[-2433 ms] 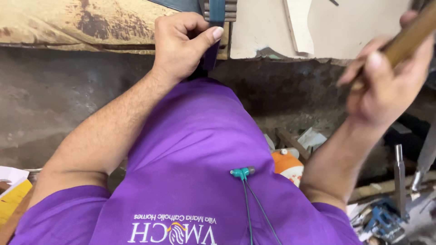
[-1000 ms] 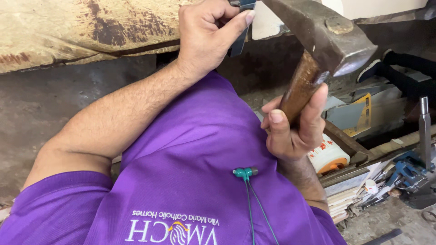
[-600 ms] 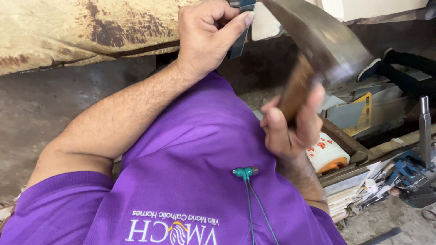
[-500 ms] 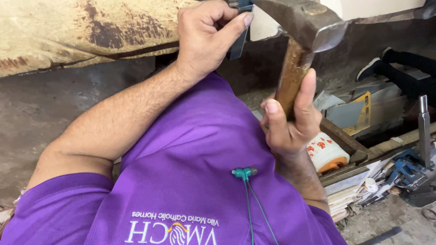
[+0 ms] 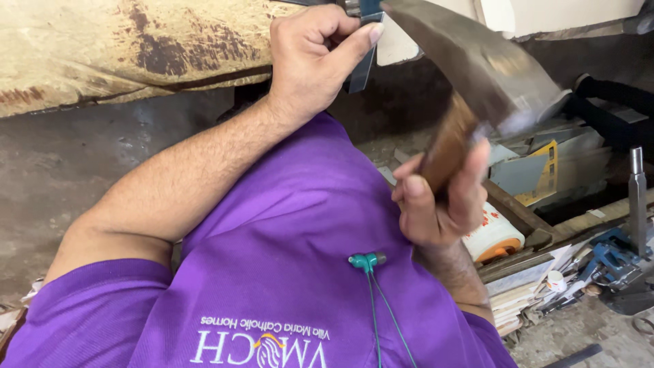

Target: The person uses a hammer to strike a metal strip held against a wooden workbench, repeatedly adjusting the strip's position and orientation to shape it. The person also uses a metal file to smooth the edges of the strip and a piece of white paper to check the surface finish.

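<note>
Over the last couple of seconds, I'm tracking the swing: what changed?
The right hand brought the hammer in from the far right and swung it; its head is now blurred in front of the chest. The left hand stayed clamped on the dark tool at the stained slab.

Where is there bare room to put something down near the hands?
Free: the grey floor left of the left forearm, below the stained slab. Crowded: the right side, by the right hand with the hammer, holds a white roll, stacked tiles and a blue tool.
</note>
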